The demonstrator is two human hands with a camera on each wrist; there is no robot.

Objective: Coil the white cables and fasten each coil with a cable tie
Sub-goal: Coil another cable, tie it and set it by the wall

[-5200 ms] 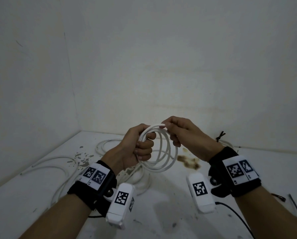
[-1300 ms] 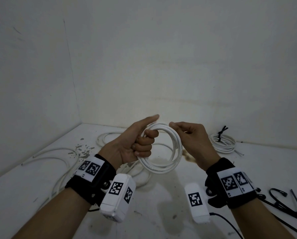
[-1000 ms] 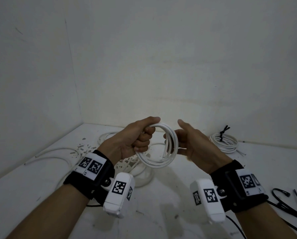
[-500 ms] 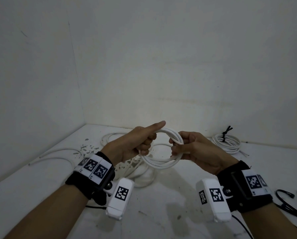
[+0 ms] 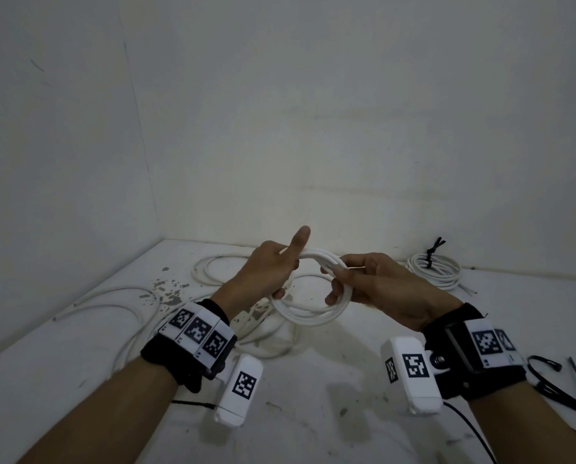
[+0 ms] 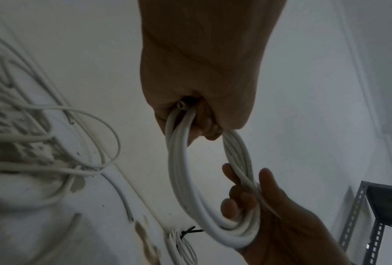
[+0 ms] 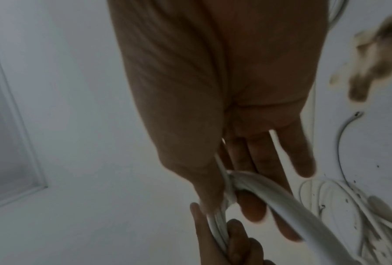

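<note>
A coil of white cable (image 5: 310,314) hangs in the air above the table between both hands. My left hand (image 5: 278,279) grips its left side in a fist, index finger pointing up. My right hand (image 5: 345,283), palm up, holds the right side with fingers curled through the loop and the thumb on top. In the left wrist view the coil (image 6: 181,170) runs from my left fist (image 6: 199,114) down into the right hand (image 6: 258,211); a cut cable end shows at the fist. In the right wrist view the coil (image 7: 292,202) crosses my right fingers (image 7: 254,206).
A finished coil (image 5: 435,271) bound with a black tie lies at the back right by the wall. Loose white cables (image 5: 209,272) sprawl over the stained table (image 5: 313,413) at left. Black cable ties (image 5: 554,380) lie at the right edge. Walls close in behind and at left.
The right hand turned palm up and took hold of the coil's right side. The coil tilted flatter, and the left index finger lifted off it to point upward.
</note>
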